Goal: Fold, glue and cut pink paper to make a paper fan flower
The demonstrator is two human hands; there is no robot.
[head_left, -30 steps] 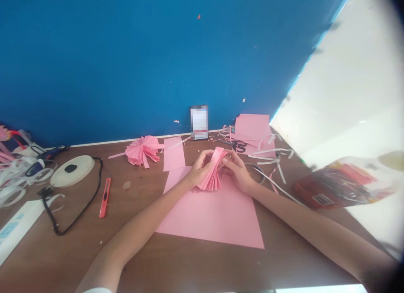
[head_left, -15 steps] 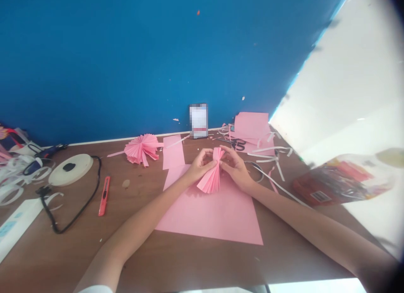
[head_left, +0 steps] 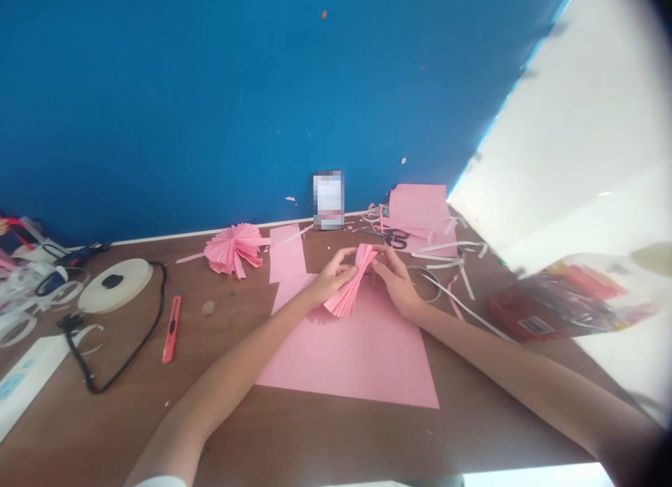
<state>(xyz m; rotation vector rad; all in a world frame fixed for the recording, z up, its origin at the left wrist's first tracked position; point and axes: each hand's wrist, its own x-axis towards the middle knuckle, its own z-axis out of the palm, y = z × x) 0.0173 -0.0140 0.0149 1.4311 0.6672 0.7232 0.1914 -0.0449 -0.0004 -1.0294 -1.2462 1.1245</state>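
Observation:
A pleated pink paper fan (head_left: pixel 346 295) is held up between my two hands, its lower end spread and its upper end narrow. My left hand (head_left: pixel 336 273) pinches it from the left side, thumb on the near face. From the right, my right hand (head_left: pixel 393 277) has its fingers closed at the fan's upper end. Beneath both hands a large pink paper sheet (head_left: pixel 357 368) lies flat on the table, with a smaller pink paper piece (head_left: pixel 288 252) beyond it. A finished-looking pleated pink rosette (head_left: pixel 234 249) with paper strips rests to the left.
A red box cutter (head_left: pixel 172 329), a round white disc (head_left: pixel 116 285) with a black cable and a white power strip (head_left: pixel 31 382) lie left. Scissors (head_left: pixel 393 240), paper strips, pink sheets (head_left: pixel 420 207) and a plastic bag (head_left: pixel 556 301) are right. A phone (head_left: pixel 328 200) leans on the wall.
The fan has tilted further and its spread lower end has narrowed, with the pleats drawn closer together. My right fingers have shifted slightly at its top.

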